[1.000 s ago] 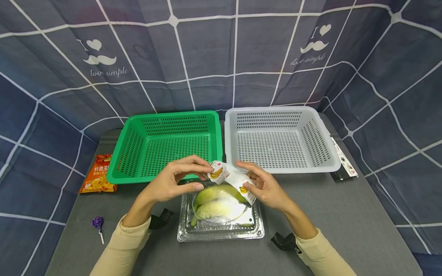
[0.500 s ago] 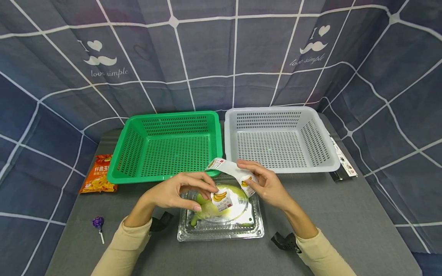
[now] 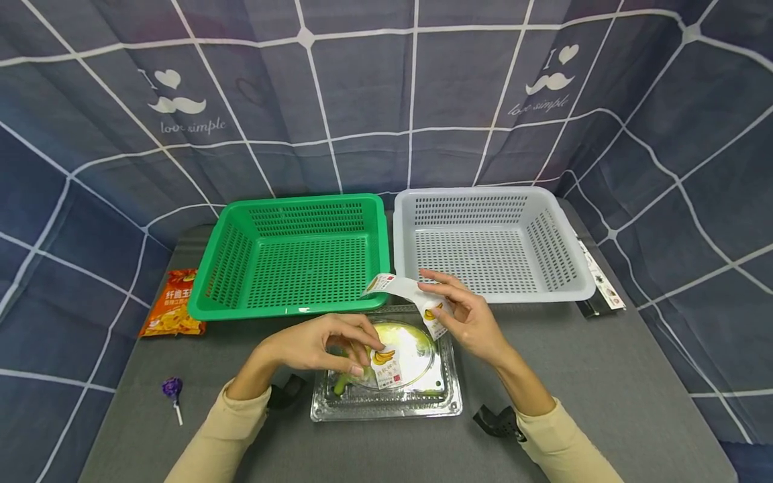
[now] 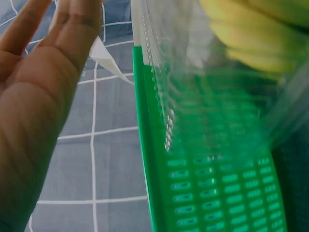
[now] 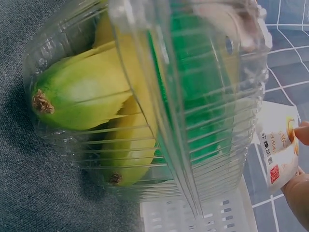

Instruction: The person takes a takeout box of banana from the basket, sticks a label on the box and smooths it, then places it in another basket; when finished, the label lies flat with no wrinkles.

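Observation:
In the head view my left hand (image 3: 323, 342) holds a white sticker with a banana picture (image 3: 386, 367) by its upper left edge at the fingertips, low over a clear plastic box (image 3: 417, 404). The thumb stands apart from the sticker. My right hand (image 3: 468, 315) pinches a curling strip of banana stickers (image 3: 401, 287), its free end reaching left over the box's far edge. The right wrist view shows this strip (image 5: 279, 145) between thumb and finger. Through the box's wall, yellow-green bananas (image 5: 79, 89) show; the left hand and sticker hide part of them in the head view.
Behind the box stand a green basket (image 3: 302, 310) and a pale grey basket (image 3: 495, 297), side by side. An orange snack bag (image 3: 172, 308) and a purple lollipop (image 3: 172, 389) lie at left. A black-and-white packet (image 3: 598, 288) sits beside the grey basket.
My left hand has peeled one sticker off the strip and brought it down over the box lid, toward me. The right hand has shifted slightly up with the remaining strip.

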Action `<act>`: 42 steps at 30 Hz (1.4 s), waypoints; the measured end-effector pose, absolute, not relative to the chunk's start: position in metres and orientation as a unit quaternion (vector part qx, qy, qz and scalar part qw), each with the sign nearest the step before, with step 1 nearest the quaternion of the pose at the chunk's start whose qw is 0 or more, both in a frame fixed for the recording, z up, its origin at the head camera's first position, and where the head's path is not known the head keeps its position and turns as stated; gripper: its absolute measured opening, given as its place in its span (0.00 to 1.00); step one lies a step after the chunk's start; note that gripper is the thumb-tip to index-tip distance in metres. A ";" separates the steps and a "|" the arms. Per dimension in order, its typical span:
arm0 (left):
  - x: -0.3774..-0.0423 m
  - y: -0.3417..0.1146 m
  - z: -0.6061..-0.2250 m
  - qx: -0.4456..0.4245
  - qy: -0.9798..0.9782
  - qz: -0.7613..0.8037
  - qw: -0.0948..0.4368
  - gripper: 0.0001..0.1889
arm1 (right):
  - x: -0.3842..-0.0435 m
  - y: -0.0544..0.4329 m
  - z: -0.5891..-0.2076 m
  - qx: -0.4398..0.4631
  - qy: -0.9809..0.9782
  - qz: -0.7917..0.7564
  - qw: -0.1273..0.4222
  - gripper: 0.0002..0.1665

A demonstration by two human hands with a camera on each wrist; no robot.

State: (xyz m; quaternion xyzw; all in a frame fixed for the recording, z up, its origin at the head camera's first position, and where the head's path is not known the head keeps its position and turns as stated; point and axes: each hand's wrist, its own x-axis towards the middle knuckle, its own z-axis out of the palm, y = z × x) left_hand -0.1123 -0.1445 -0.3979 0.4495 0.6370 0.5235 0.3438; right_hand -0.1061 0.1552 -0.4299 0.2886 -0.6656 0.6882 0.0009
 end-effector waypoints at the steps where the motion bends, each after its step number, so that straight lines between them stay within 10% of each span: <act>1: -0.112 -0.145 -0.398 0.448 0.647 0.515 0.339 0.21 | -0.106 0.155 -0.430 0.286 -0.665 0.690 -0.004 0.23; 42: -0.090 -0.129 -0.404 0.430 0.820 0.302 0.227 0.19 | -0.103 0.156 -0.425 0.288 -0.676 0.679 -0.013 0.15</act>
